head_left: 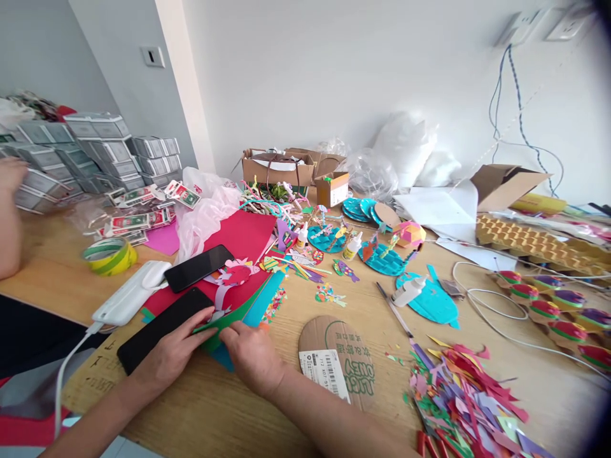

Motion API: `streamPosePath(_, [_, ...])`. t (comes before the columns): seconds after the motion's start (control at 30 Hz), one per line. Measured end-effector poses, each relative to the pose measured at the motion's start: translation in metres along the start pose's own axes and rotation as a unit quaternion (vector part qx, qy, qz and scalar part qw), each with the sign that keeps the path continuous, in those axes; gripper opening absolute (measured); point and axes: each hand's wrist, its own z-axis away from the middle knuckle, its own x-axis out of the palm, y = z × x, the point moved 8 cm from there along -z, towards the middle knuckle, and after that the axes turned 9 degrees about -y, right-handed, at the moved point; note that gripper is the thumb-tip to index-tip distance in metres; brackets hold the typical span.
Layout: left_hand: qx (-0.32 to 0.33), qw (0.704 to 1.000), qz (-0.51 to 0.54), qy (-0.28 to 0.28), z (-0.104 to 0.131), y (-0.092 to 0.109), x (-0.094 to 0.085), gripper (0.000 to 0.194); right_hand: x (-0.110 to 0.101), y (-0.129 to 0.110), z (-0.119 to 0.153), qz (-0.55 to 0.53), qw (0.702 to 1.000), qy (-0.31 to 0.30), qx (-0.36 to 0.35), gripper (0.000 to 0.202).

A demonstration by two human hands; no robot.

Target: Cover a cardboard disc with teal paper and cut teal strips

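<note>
My left hand (177,348) lies over the lower end of a black phone (165,327), its fingertips closed on the corner of a green paper sheet (251,304). Beside it, my right hand (255,357) pinches the same sheet's near edge, its fingers curled. Blue paper (265,296) shows below the green, and a large red sheet (238,232) lies behind. On the red sheet rest a second black phone (199,268) and a red paper fish (236,275). The parts of the sheet under my fingers are hidden.
A round cardboard piece (334,356) lies right of my hands. Scissors (432,439) and colourful paper scraps (472,401) are at front right. Glue bottles (409,291) stand among blue discs (382,257). A white power bank (128,292) with cable sits left. Another person's arm (9,222) is at far left.
</note>
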Motion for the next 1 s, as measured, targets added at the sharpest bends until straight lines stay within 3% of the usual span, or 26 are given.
streamPosePath(0.17, [0.019, 0.999, -0.009, -0.044, -0.001, 0.007, 0.006, 0.04, 0.0, -0.002, -0.002, 0.017, 1.0, 0.0, -0.002, 0.011])
streamPosePath(0.4, [0.035, 0.998, -0.043, -0.021, 0.001, 0.005, 0.01, 0.03, -0.001, -0.003, -0.002, 0.018, 1.0, 0.004, 0.015, 0.012])
streamPosePath(0.8, [0.018, 1.0, 0.012, 0.011, -0.006, 0.001, -0.004, 0.03, 0.002, 0.0, -0.003, 0.005, 0.999, -0.02, 0.043, 0.016])
streamPosePath(1.0, [-0.003, 0.999, 0.022, 0.039, -0.008, 0.002, -0.008, 0.029, -0.002, 0.002, -0.004, -0.03, 0.999, 0.009, 0.039, 0.015])
